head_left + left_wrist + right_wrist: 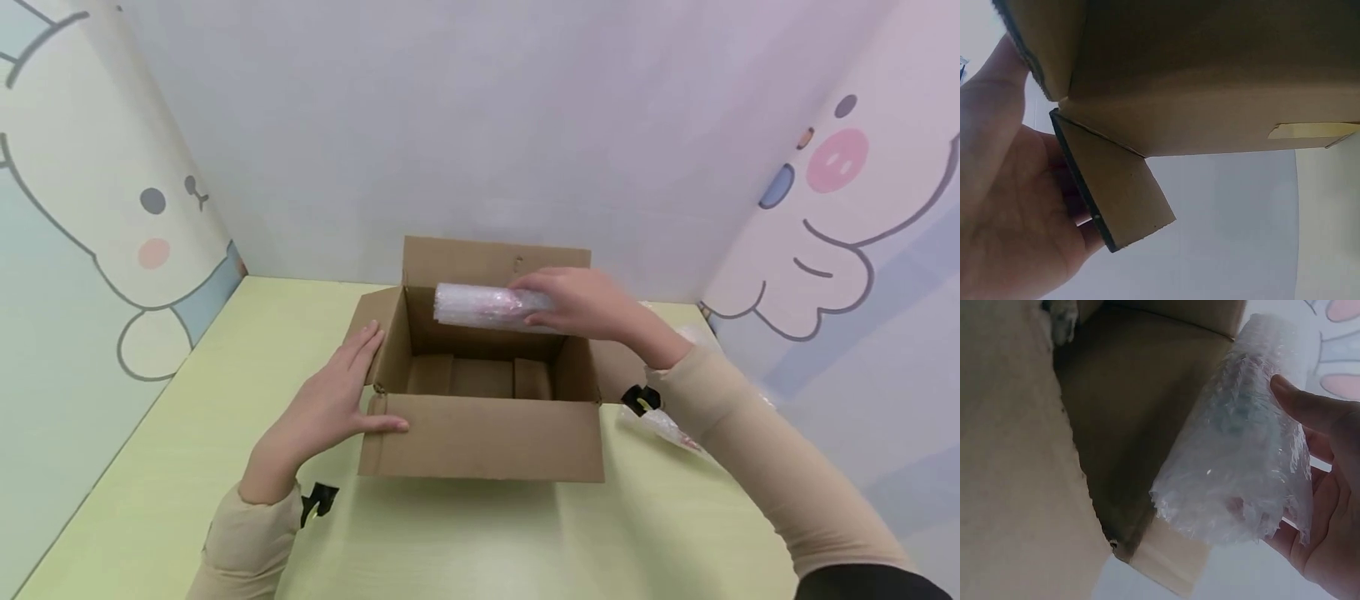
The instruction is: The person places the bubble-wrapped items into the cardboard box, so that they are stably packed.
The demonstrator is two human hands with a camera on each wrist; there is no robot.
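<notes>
A brown cardboard box stands on the table with its flaps folded outward. My left hand rests at its near left corner, thumb on the front flap and straight fingers against the left flap. In my right hand is a bubble-wrapped cylinder, gripped by its right end over the far part of the box's opening. Lying sideways, it crosses in front of the back flap in the head view. The right wrist view shows the loose, ragged end of the bubble wrap. Whatever it wraps is hidden, with some pinkish red showing through.
More bubble-wrapped material lies on the pale yellow table right of the box, partly behind my right forearm. Walls with cartoon animals enclose the table at the sides and back. Inside the box, its floor shows.
</notes>
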